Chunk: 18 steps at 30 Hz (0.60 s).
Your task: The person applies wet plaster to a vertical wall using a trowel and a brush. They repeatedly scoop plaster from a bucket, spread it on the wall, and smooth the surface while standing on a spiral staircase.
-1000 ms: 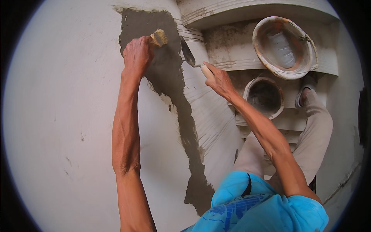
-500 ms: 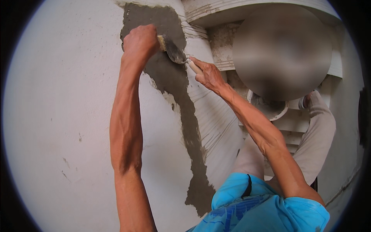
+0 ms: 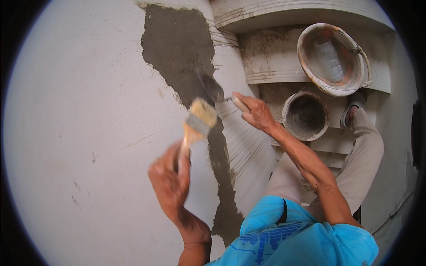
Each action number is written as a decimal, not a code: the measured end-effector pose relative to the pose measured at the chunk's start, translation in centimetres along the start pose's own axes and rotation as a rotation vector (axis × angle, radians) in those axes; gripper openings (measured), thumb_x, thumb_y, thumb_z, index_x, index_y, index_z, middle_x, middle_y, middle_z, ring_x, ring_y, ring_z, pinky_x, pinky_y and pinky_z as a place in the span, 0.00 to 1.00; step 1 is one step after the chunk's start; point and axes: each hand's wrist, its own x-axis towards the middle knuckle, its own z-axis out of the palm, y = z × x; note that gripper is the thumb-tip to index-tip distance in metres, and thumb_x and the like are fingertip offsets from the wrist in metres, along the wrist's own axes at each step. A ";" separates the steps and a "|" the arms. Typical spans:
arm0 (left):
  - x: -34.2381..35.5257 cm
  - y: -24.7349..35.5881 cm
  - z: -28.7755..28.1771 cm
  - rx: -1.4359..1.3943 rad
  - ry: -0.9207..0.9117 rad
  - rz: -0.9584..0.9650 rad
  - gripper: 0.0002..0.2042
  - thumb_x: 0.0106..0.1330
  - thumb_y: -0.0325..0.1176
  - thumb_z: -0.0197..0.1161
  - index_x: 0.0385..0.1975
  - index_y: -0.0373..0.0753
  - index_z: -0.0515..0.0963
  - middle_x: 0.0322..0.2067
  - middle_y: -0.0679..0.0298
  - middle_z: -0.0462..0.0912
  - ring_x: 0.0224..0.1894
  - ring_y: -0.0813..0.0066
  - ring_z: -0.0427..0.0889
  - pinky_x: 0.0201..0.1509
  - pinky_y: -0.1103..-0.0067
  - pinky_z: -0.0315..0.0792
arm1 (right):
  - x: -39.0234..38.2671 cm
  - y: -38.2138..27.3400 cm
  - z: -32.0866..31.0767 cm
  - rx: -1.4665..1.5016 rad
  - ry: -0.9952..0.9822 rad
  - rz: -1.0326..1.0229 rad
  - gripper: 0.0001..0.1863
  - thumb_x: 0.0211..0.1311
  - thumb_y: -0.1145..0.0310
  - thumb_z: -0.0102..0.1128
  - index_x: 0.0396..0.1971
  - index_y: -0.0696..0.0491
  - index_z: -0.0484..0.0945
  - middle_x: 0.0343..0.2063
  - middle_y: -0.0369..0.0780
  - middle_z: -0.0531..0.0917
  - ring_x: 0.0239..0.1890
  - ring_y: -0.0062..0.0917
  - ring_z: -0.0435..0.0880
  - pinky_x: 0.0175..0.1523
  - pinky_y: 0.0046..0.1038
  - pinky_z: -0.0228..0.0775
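My left hand (image 3: pixel 171 177) is closed round the wooden handle of a wide paintbrush (image 3: pixel 199 122). Its pale bristles point up and away, in front of the wall. In my right hand (image 3: pixel 257 111) is the light handle of a trowel (image 3: pixel 212 87), whose dark blade is blurred and lies over the wet mortar. A long grey patch of mortar (image 3: pixel 175 42) covers part of the white wall (image 3: pixel 88 111), broad at the top and narrowing downward. The brush and trowel blade are close together but apart.
On the stairs at the right stand two buckets: an upper one (image 3: pixel 305 66) with a clear bottle (image 3: pixel 329 61) in it, and a lower one (image 3: pixel 285 111) with grey residue. My foot (image 3: pixel 350 114) rests on a step beside them. Curved step edges (image 3: pixel 306 11) jut out above.
My left hand has come down and back from the wall with the paintbrush. The trowel in my right hand has shifted slightly down and right. Both buckets now show where a blur was.
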 end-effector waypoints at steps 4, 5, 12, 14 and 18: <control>-7.7 -1.7 1.8 -0.096 -0.253 -0.192 0.09 0.66 0.29 0.66 0.43 0.35 0.86 0.24 0.46 0.81 0.20 0.49 0.78 0.27 0.67 0.72 | 4.4 -0.1 0.0 0.048 0.097 0.055 0.40 0.47 0.77 0.55 0.68 0.48 0.71 0.40 0.51 0.83 0.40 0.48 0.82 0.50 0.41 0.74; -9.2 -1.8 2.3 -0.133 -0.326 -0.283 0.09 0.67 0.32 0.65 0.43 0.36 0.86 0.23 0.46 0.80 0.22 0.48 0.79 0.29 0.66 0.73 | 5.4 0.0 0.1 0.037 0.075 0.045 0.40 0.48 0.78 0.56 0.68 0.48 0.70 0.39 0.50 0.82 0.39 0.48 0.82 0.49 0.42 0.75; -18.8 -6.0 8.5 -0.143 -0.593 -0.547 0.13 0.68 0.40 0.62 0.41 0.39 0.85 0.23 0.50 0.83 0.28 0.47 0.84 0.36 0.60 0.74 | 0.4 -2.1 2.0 -0.090 -0.064 -0.016 0.42 0.48 0.82 0.59 0.69 0.44 0.70 0.31 0.45 0.79 0.33 0.42 0.82 0.42 0.42 0.77; -20.0 -7.1 10.6 -0.188 -0.594 -0.567 0.13 0.68 0.40 0.62 0.41 0.37 0.85 0.23 0.50 0.83 0.29 0.47 0.84 0.36 0.60 0.74 | -2.0 -2.7 1.4 -0.045 -0.170 0.007 0.43 0.47 0.82 0.59 0.69 0.43 0.70 0.31 0.45 0.78 0.32 0.41 0.81 0.42 0.42 0.77; -21.2 -8.1 14.0 -0.294 -0.546 -0.552 0.12 0.68 0.37 0.62 0.38 0.34 0.83 0.26 0.47 0.84 0.31 0.46 0.84 0.37 0.61 0.74 | 0.1 -2.6 1.0 -0.005 0.018 -0.051 0.42 0.47 0.80 0.59 0.69 0.47 0.68 0.33 0.47 0.79 0.34 0.43 0.81 0.44 0.43 0.76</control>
